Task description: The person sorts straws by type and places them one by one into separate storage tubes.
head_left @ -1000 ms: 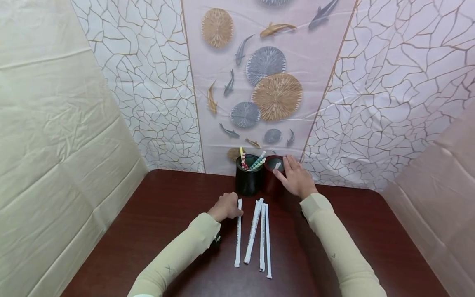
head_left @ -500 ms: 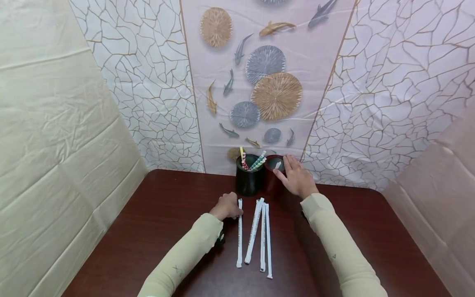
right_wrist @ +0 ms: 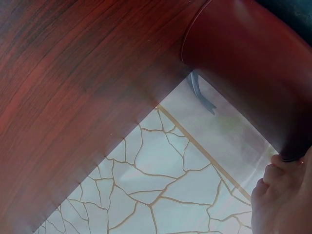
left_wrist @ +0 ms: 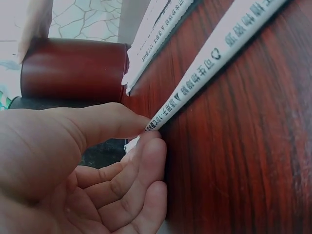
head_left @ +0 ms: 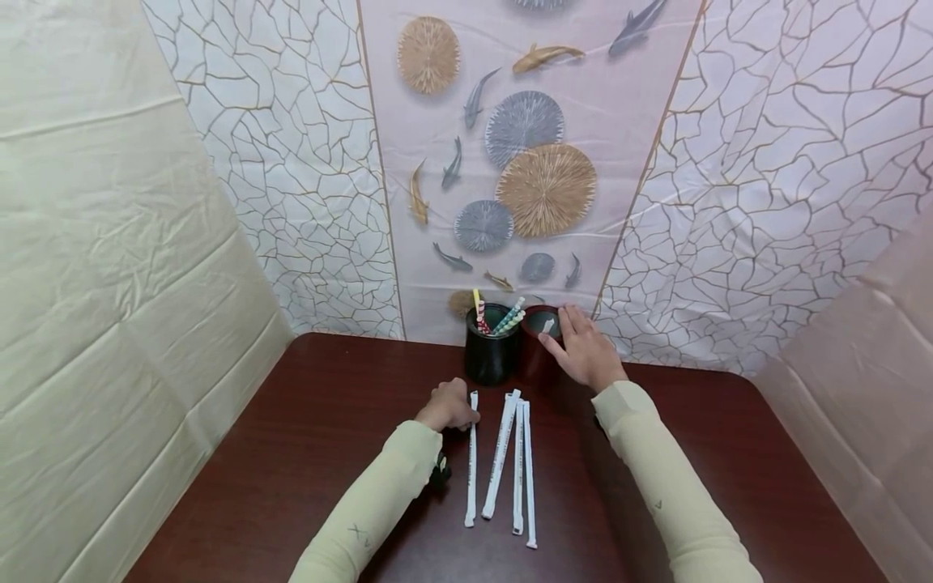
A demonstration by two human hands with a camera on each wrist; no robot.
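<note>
In the head view my left hand (head_left: 448,405) is at the upper end of a white paper-wrapped straw (head_left: 471,478), leftmost of the wrapped straws on the table. The left wrist view shows thumb and index finger pinching this straw (left_wrist: 207,63) near one end; the other fingers curl loosely beneath. My right hand (head_left: 583,348) rests on the rim of a dark red cup (head_left: 535,368), its fingers mostly straight. A white tip (head_left: 547,325) shows inside that cup. In the right wrist view, fingertips (right_wrist: 282,173) lie at the edge of the red cup (right_wrist: 248,63).
A black cup (head_left: 490,360) with several patterned straws (head_left: 506,320) stands beside the red one, near the back edge. More wrapped straws (head_left: 519,465) lie to the right of the pinched straw. A patterned cloth (head_left: 539,186) hangs behind the reddish-brown table (head_left: 321,421).
The left forearm has swung a little to the right, and the lower end of the pinched straw has shifted slightly right. The right hand stays on the red cup.
</note>
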